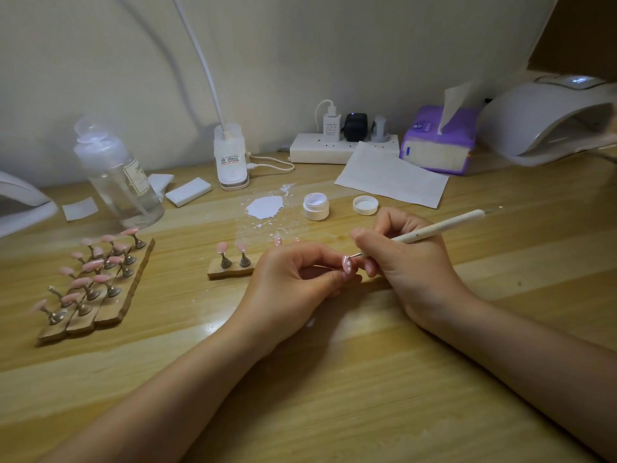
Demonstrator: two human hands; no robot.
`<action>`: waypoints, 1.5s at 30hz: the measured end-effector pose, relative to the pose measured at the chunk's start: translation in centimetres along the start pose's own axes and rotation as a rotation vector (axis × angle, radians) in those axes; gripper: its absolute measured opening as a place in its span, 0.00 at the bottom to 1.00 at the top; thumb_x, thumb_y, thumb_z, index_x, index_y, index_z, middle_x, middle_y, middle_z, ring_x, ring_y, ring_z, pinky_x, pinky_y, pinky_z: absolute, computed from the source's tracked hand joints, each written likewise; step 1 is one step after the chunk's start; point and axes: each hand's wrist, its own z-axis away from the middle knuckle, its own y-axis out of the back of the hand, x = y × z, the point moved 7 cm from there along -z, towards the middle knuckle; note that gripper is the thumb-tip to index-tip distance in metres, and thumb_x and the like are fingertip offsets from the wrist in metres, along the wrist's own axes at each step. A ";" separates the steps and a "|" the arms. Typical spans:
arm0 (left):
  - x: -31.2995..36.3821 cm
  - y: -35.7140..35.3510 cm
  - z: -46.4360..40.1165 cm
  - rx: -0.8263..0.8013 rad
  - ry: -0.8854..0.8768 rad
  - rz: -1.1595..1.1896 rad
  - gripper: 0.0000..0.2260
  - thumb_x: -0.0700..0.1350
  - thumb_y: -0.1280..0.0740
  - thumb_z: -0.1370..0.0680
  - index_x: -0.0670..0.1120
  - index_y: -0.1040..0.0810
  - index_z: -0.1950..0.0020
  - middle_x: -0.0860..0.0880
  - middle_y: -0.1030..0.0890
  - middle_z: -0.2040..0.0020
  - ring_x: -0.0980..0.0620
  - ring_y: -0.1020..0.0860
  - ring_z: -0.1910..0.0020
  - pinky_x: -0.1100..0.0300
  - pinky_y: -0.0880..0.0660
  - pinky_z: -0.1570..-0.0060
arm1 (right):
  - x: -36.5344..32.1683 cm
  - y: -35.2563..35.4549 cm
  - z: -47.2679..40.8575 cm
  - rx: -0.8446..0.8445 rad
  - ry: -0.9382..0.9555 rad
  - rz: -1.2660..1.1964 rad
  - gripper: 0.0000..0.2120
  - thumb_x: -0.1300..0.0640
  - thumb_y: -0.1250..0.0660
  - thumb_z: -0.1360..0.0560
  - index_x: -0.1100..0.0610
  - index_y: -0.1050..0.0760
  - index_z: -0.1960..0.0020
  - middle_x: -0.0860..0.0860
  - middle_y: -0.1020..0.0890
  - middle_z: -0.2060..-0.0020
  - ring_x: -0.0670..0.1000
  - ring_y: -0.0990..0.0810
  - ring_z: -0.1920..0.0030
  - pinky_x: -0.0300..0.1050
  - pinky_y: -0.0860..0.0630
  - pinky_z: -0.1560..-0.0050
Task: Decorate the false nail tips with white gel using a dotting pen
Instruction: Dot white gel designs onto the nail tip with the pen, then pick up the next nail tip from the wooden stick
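Observation:
My left hand [293, 282] pinches a pink false nail tip [347, 265] that carries a few white dots. My right hand [404, 262] grips a cream dotting pen [440, 226] like a pencil, its metal point touching the top of that tip. Behind my hands a wooden holder [230, 269] bears more pink tips on metal stands. Farther back lie a puddle of white gel [265, 207], an open white gel jar [316, 206] and its lid [365, 205].
Three wooden holders [96, 289] with several pink tips sit at the left. A clear pump bottle [117, 175], white pads [188, 191], a lamp base [232, 158], a power strip [344, 147], a paper sheet [390, 177], a purple tissue pack [437, 142] and a white nail lamp [547, 118] line the back.

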 end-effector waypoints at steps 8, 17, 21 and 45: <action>0.1 0.0 0.3 0.010 0.017 0.063 0.02 0.40 0.29 0.30 0.43 0.18 0.59 0.48 0.15 0.62 0.56 0.17 0.59 0.69 0.24 0.62 | 0.3 0.7 -0.1 0.091 -0.071 -0.143 0.21 0.66 0.34 0.28 0.55 0.35 0.76 0.48 0.33 0.84 0.42 0.34 0.83 0.37 0.22 0.67; 1.4 0.0 0.8 -0.009 -0.114 -0.015 0.01 0.40 0.29 0.30 0.44 0.18 0.60 0.50 0.16 0.57 0.54 0.17 0.57 0.56 0.20 0.55 | 0.8 1.2 -0.4 0.152 -0.148 -0.247 0.17 0.58 0.31 0.31 0.57 0.38 0.72 0.47 0.34 0.84 0.42 0.35 0.83 0.37 0.23 0.68; 3.0 -0.1 1.4 0.036 -0.314 -0.162 0.02 0.43 0.29 0.30 0.46 0.17 0.59 0.51 0.20 0.58 0.58 0.21 0.58 0.60 0.22 0.68 | 0.7 1.1 -0.4 0.132 -0.152 -0.227 0.16 0.54 0.30 0.37 0.56 0.37 0.72 0.47 0.34 0.84 0.42 0.34 0.83 0.37 0.22 0.68; 4.4 9.1 0.0 0.356 -0.263 -0.342 0.11 0.43 0.27 0.30 0.53 0.23 0.51 0.53 0.19 0.60 0.61 0.21 0.59 0.69 0.25 0.58 | 0.7 1.0 -0.3 0.085 -0.172 -0.158 0.14 0.51 0.30 0.42 0.52 0.34 0.78 0.47 0.33 0.82 0.42 0.34 0.82 0.36 0.23 0.69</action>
